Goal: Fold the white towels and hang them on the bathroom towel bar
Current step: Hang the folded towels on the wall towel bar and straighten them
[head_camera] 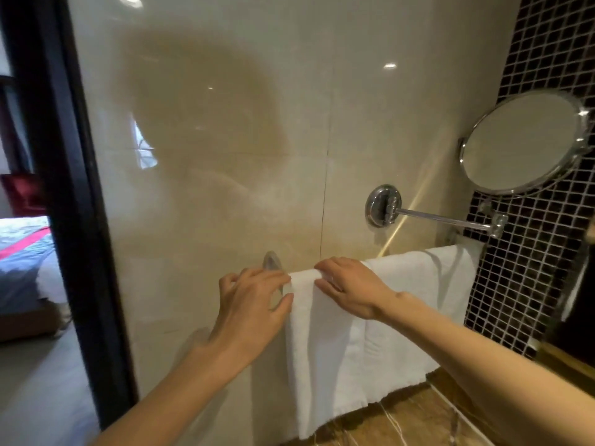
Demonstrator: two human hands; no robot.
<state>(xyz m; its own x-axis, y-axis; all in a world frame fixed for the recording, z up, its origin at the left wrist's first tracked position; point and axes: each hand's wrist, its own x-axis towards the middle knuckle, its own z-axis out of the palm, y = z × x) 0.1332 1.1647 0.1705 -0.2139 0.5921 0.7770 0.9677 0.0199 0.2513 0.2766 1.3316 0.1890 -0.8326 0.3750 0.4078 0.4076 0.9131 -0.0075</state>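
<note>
Two folded white towels hang side by side over the towel bar on the beige tiled wall. The left towel (325, 355) is longer and narrower; the right towel (428, 294) reaches the bar's right end. The bar is covered except for its round left mount (271, 262). My left hand (251, 310) touches the left towel's left edge near the top, fingers spread and nearly straight. My right hand (351, 288) lies flat on top of the left towel where it bends over the bar.
A round chrome mirror (523, 143) on a swing arm (444, 217) juts from the wall above the towels. Black mosaic tile (528, 259) covers the right wall. A brown marble counter (415, 420) lies below. A dark door frame (74, 220) stands at left, with a bedroom beyond.
</note>
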